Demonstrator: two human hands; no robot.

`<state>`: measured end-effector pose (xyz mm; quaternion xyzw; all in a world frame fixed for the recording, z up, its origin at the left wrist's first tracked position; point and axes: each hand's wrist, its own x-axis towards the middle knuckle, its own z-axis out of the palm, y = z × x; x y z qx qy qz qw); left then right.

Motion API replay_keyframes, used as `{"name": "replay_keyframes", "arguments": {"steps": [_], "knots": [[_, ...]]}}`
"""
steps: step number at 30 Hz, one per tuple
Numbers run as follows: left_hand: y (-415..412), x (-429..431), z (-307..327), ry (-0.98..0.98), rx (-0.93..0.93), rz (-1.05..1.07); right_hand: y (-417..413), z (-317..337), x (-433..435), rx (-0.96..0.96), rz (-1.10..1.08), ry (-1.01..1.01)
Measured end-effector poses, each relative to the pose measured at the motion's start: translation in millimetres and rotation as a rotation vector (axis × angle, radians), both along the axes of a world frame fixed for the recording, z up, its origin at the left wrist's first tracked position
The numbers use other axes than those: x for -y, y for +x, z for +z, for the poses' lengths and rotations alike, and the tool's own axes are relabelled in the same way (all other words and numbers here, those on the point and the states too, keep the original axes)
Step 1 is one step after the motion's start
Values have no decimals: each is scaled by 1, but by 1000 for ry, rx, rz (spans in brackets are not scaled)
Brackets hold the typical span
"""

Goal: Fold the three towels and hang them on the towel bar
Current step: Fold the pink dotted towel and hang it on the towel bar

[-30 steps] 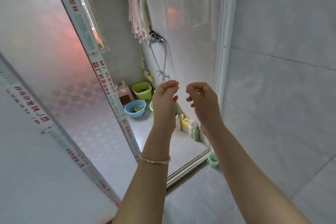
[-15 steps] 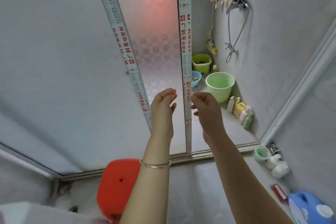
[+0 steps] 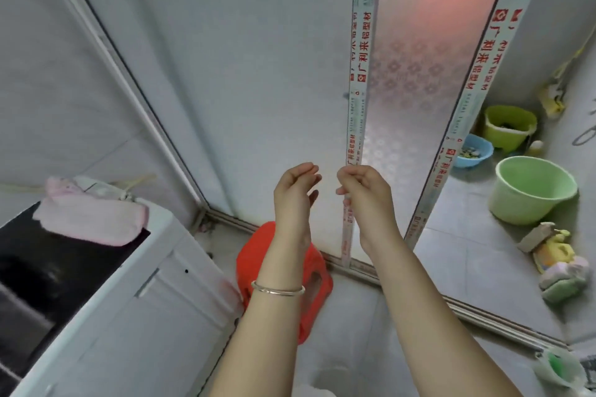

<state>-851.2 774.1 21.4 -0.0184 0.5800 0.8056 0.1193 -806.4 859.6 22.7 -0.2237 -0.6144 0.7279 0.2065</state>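
Well, the left hand (image 3: 294, 192) and right hand (image 3: 366, 195) hang raised side by side, fingers curled to thumbs, gripping nothing. At nine o'clock a pink towel (image 3: 92, 219) lies bunched on the washer (image 3: 135, 296), itself cut off at the edge; one towel or several, I can't tell.

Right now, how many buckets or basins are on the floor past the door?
3: a pale green bucket nearest, a blue basin by the door frame, a lime bucket behind it. The frosted door may hide more.
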Motion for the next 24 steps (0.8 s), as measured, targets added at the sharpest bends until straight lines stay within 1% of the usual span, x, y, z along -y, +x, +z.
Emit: {"name": "replay_keyframes", "arguments": {"steps": [7,10,13,19,24], "knots": [[22,72,-20,-6,69,312,0,-23,64,56,264,-42],[34,107,-24,-13,89,409,0,-31,98,61,355,-56],[41,143,-25,3,92,491,-1,-36,136,66,457,-21],[35,212,-24,28,79,580,-15,-37,205,51,577,38],[17,281,-29,5,84,607,-38,-37,277,61,613,45]]}}
